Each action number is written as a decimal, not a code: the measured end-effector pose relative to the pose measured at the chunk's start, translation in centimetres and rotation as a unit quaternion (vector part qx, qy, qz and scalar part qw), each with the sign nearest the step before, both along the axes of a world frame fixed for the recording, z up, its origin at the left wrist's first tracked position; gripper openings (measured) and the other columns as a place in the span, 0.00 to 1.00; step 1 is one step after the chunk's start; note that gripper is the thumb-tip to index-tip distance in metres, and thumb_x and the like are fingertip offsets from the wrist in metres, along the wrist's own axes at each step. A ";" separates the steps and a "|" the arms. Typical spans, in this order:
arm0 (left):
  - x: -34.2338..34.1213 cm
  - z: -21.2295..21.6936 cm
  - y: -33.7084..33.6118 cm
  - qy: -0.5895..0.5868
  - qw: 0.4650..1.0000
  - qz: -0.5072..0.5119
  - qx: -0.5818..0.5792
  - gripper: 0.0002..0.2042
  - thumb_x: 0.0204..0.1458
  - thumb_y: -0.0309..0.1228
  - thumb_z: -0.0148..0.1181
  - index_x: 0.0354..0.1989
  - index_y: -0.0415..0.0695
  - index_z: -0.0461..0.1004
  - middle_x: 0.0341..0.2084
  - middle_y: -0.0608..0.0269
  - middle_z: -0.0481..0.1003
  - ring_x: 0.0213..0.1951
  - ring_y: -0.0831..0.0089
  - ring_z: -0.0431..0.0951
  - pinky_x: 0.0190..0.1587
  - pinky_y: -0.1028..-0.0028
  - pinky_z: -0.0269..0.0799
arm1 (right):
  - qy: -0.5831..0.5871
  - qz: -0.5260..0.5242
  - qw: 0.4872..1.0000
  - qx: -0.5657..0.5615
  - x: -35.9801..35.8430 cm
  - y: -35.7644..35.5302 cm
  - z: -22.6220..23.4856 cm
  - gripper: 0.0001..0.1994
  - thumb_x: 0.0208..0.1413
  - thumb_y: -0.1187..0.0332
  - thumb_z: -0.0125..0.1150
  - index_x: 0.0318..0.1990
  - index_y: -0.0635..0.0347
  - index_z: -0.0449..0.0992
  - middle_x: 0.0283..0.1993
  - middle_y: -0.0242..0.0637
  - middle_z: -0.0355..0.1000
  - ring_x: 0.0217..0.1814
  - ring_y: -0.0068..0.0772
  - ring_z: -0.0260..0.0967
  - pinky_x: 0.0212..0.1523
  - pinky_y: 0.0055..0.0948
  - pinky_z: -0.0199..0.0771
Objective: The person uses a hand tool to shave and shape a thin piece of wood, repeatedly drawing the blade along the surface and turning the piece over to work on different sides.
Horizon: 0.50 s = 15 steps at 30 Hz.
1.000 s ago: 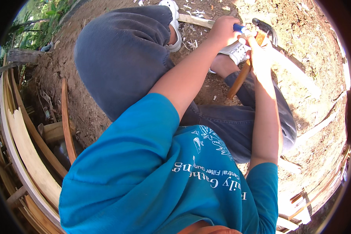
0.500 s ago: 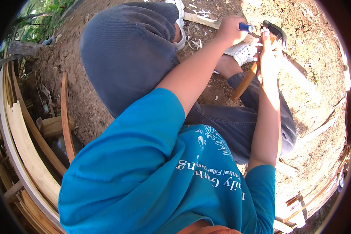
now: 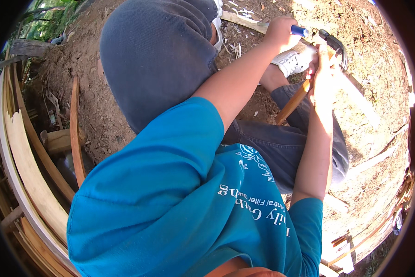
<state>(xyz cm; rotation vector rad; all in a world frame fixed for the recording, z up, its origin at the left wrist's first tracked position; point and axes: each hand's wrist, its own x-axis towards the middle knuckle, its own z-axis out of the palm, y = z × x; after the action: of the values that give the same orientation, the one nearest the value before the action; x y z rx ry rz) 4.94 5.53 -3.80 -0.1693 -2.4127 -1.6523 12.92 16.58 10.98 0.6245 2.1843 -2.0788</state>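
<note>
My left hand (image 3: 281,34) is closed around a blue-handled chisel (image 3: 299,31), its butt end pointing right. Part of its metal shaft shows to the left of the fist, over a pale wooden strip (image 3: 241,19). My right hand (image 3: 324,69) grips a hammer (image 3: 292,105) near the head, and the wooden handle slants down toward my lap. The dark hammer head (image 3: 335,46) is just right of the chisel's butt, with a small gap between them. Strong sunlight washes out part of my right hand. The chisel's tip is hard to make out.
My bent legs in dark trousers (image 3: 156,60) and a white shoe (image 3: 290,63) are close to the work. Wood shavings (image 3: 235,50) lie on the dirt ground. Long split wooden boards (image 3: 32,161) line the left side, and more wood pieces (image 3: 341,263) lie at lower right.
Both hands with the chisel and hammer appear slightly farther right and lower, as the whole view has shifted a little. The hammer head is turned slightly. Both grips stay the same.
</note>
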 end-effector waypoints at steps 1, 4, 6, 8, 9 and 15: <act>0.1 0.1 0.0 -0.008 1.000 -0.001 0.005 0.08 0.46 0.32 0.71 0.28 0.42 0.79 0.27 0.51 0.78 0.33 0.52 0.80 0.37 0.59 0.73 | -0.004 -0.009 1.000 -0.006 -0.2 -0.1 0.5 0.12 0.69 0.59 0.61 0.45 0.59 0.75 0.27 0.25 0.68 0.18 0.13 0.59 0.17 0.18 0.60; 0.0 -0.1 0.1 -0.001 1.000 0.003 -0.011 0.08 0.46 0.32 0.71 0.28 0.42 0.79 0.27 0.51 0.78 0.34 0.51 0.80 0.37 0.58 0.73 | 0.004 -0.019 0.999 -0.046 -0.4 0.2 -0.4 0.13 0.70 0.59 0.60 0.48 0.60 0.75 0.26 0.25 0.67 0.18 0.14 0.59 0.17 0.18 0.60; 0.1 0.0 0.3 0.003 1.000 0.005 -0.012 0.08 0.46 0.32 0.70 0.29 0.42 0.80 0.27 0.50 0.78 0.35 0.50 0.80 0.37 0.58 0.73 | -0.046 0.016 0.999 -0.014 -0.4 0.2 -1.6 0.11 0.70 0.60 0.59 0.46 0.59 0.74 0.26 0.25 0.66 0.18 0.15 0.59 0.17 0.18 0.60; 0.3 0.0 0.0 -0.006 1.000 0.007 0.000 0.08 0.46 0.32 0.70 0.29 0.42 0.80 0.28 0.50 0.78 0.35 0.49 0.80 0.38 0.58 0.73 | -0.050 0.039 0.998 -0.011 -0.2 0.5 -1.2 0.09 0.70 0.61 0.59 0.45 0.57 0.74 0.26 0.25 0.66 0.17 0.14 0.59 0.16 0.18 0.60; 0.3 0.1 -0.1 -0.007 1.000 0.006 -0.013 0.08 0.46 0.32 0.69 0.30 0.41 0.80 0.28 0.49 0.78 0.35 0.49 0.80 0.38 0.58 0.73 | -0.034 0.012 0.999 -0.018 -0.3 0.4 -1.1 0.09 0.70 0.61 0.59 0.45 0.57 0.74 0.25 0.25 0.66 0.17 0.14 0.58 0.16 0.18 0.60; 0.0 0.1 0.2 -0.012 1.000 0.008 -0.021 0.10 0.44 0.35 0.69 0.30 0.42 0.81 0.30 0.49 0.78 0.37 0.48 0.79 0.42 0.56 0.74 | -0.092 0.052 0.994 -0.037 -0.5 0.9 -1.1 0.09 0.69 0.61 0.60 0.44 0.56 0.73 0.25 0.24 0.65 0.17 0.13 0.58 0.16 0.18 0.60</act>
<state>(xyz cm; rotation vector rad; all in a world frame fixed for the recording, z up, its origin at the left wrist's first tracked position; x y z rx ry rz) 4.98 5.73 -3.68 -0.1375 -2.4612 -1.6083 12.47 17.45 9.89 0.6516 1.9875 -1.9566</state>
